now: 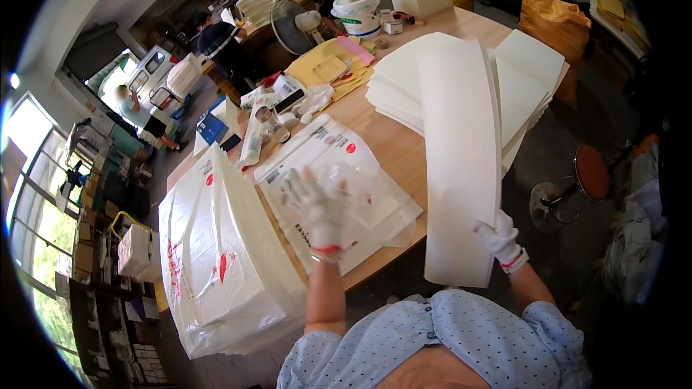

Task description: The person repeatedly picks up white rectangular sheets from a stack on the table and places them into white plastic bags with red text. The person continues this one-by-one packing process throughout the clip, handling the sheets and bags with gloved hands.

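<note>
My left hand, in a white glove, is over flat printed plastic bags on the table. Its fingers are spread and slightly blurred, with nothing in them. My right hand, also gloved, grips the lower right edge of a tall white sheet, which may be several sheets together. That sheet stands tilted up in front of me, past the table's near edge. Behind it lie fanned stacks of white sheets. At my left is a thick pile of clear plastic bags with red print.
On the wooden table are yellow envelopes, a phone, a glass jar, a fan and a white bucket. A red stool and an orange sack stand at right. Several people are farther back.
</note>
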The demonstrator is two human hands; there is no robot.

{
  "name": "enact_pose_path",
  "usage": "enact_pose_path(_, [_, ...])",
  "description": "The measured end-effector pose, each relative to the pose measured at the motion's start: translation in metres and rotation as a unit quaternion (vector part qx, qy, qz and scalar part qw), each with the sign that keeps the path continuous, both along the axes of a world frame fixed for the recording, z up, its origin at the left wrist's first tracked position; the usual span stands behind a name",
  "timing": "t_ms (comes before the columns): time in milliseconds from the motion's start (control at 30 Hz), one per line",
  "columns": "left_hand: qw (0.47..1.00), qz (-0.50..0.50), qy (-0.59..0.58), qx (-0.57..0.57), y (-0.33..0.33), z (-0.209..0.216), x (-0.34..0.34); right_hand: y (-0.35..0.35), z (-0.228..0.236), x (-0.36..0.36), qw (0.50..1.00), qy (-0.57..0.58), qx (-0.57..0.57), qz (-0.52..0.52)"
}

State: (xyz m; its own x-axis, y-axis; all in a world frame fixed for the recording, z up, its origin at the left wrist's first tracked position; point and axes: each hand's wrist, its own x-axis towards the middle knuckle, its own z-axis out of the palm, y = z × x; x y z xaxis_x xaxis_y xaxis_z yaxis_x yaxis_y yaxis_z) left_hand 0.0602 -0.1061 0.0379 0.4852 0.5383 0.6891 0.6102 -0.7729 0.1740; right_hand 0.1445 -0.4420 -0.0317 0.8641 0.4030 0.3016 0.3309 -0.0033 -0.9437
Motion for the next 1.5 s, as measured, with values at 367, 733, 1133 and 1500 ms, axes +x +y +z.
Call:
enact_pose_path(367, [0.51, -0.369, -0.27, -0.728, 0.133, -0.117, 0.044, 0.053, -0.001, -0.022, 0.777, -0.212, -0.563, 0.187])
enact_pose_path(733, [0.874, -0.326, 0.101, -0.346, -0.022, -0.063, 0.013, 0.175, -0.011, 0.057, 0.919, -0.068, -0.385, 0.04])
enact_pose_path(1133, [0.905, 0.017, -0.107, -0.412, 0.087, -0.194, -0.092, 0.199, -0.144, 0.16, 0.829, -0.062, -0.552, 0.061])
enact_pose_path(1500, [0.908, 0.064, 0.17, -0.378, -0.023, -0.19, -0.184, 0.072, -0.157, 0.095, 0.892, -0.263, -0.316, 0.191])
